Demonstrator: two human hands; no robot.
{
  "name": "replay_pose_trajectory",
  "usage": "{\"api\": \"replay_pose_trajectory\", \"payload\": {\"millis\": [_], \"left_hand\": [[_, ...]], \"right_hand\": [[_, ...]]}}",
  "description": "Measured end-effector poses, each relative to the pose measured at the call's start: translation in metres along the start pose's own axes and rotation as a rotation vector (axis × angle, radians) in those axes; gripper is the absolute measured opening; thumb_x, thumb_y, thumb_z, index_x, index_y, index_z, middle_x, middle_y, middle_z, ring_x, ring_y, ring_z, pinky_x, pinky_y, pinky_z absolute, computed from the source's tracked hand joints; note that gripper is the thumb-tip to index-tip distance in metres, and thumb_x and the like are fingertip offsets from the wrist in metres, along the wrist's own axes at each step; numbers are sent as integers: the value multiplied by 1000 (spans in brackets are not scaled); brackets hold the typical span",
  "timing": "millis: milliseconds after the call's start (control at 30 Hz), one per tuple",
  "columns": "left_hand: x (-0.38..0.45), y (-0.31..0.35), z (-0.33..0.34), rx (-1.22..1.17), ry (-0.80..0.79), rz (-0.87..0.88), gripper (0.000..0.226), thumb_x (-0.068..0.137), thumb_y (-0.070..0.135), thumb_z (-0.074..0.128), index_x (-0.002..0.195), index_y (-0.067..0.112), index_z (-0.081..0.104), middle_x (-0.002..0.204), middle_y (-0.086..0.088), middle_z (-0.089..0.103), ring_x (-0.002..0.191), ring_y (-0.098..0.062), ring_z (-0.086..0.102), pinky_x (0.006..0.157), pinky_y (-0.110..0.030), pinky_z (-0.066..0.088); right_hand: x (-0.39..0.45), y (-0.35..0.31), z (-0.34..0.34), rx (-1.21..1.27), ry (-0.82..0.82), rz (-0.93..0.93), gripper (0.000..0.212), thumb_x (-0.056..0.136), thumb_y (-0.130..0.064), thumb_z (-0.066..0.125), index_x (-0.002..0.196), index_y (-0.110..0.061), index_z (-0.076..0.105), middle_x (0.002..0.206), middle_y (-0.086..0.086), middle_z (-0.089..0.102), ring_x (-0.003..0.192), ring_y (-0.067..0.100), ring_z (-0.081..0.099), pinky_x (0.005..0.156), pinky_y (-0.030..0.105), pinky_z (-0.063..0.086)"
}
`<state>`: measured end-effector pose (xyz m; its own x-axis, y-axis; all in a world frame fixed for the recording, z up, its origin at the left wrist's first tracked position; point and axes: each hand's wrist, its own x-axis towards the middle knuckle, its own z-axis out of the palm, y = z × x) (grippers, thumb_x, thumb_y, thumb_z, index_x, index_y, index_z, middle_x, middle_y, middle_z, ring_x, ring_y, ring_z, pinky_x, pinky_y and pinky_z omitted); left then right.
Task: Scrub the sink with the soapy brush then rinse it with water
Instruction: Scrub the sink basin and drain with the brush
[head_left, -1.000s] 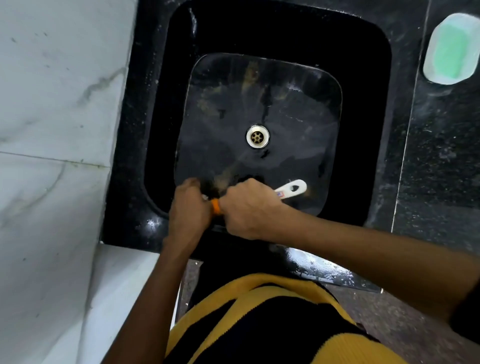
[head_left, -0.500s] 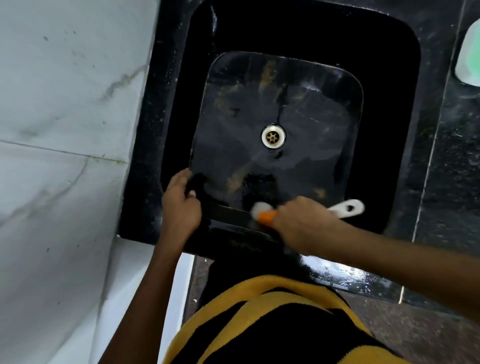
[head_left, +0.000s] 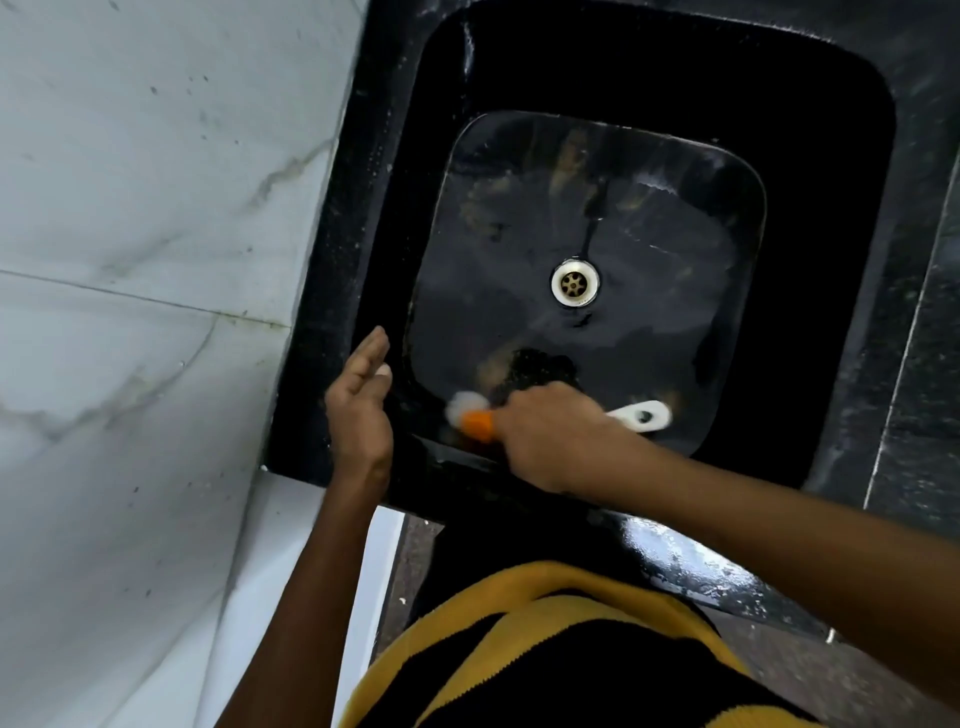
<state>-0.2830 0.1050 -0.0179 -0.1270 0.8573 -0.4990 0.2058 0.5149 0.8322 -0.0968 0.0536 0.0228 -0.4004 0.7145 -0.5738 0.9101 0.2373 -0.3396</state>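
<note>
brush head at the sink's near-left corner, handle running off to the right

the right hand (head_left: 550, 436) is closed around the brush (head_left: 480, 423) – its white bristles press the near wall of the black sink (head_left: 831, 364) where the wall meets the floor, and the long axis lies roughly along that near edge, the white handle tip poking out past the hand on the right. the left hand (head_left: 361, 410) hangs open, fingers spread, over the sink's near-left rim and holds nothing; whether it touches the rim i cannot tell. it sits just beside the bristles, so leftward room is short – the open run looks to be rightward along the near wall and away toward the drain (head_left: 575, 282), where brownish smears on the floor look unscrubbed. the black surface (head_left: 924, 467) flanks the right, a marble wall (head_left: 156, 260) the left.
</note>
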Motion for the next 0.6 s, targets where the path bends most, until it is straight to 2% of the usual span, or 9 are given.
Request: {"api": "replay_pose_trajectory", "payload": {"millis": [100,200,267,333,400,467,533,600], "left_hand": [[-2,1,4,3,6,22,45,96,-7,44,132,17,56,140,-5,59,129,-12,55,97,-17,47],[-3,4,9,39,18,32,41,97,-5,47,134,9,57,138,-4,59,124,-10,56,88,-10,48],[-3,2,10,102,-11,31,42,96,-4,53,136,7,56,139,-4,58,124,-11,56,96,-13,47],[-2,-2,13,248,-57,49,43,95,-1,57,137,9,57,141,-5,57,127,-14,55,109,-25,42],[-3,-7,18,480,-111,106,43,94,5,59,137,8,57,142,-5,56,130,-17,53,115,-31,38],[-4,-11,22,710,-201,160,48,94,14,61,141,5,53,148,-7,50,137,-22,47,117,-31,32],[-5,-15,23,886,-297,158,59,94,24,61,147,5,44,157,-8,39,143,-26,38,120,-36,29],[-5,-16,22,975,-336,152,65,93,27,60,150,4,38,161,-8,31,145,-28,33,120,-40,28]], "right_hand": [[45,-26,-6,67,140,-43,31,92,-21,47,122,-24,52,106,8,63,92,29,64,65,31,35],[51,-24,11,87,139,-40,32,92,-27,49,123,-26,52,101,7,65,88,29,66,64,32,36],[18,1,23,69,65,-4,29,90,-33,49,116,-25,60,100,7,66,90,28,66,68,33,42],[-29,36,28,7,-83,80,24,90,-30,47,103,-20,65,103,6,68,93,27,67,74,31,47],[-78,68,24,-123,-264,179,25,93,-31,46,101,-18,66,107,5,69,97,25,67,78,29,48],[-111,85,15,-215,-431,232,23,92,-27,47,105,-20,65,110,4,68,100,25,66,80,29,49],[-120,86,13,-227,-470,209,23,90,-24,48,106,-20,63,108,4,68,98,27,66,80,30,51],[-106,68,9,-176,-364,136,24,90,-23,48,111,-23,58,105,6,67,96,29,66,72,29,47]]}}
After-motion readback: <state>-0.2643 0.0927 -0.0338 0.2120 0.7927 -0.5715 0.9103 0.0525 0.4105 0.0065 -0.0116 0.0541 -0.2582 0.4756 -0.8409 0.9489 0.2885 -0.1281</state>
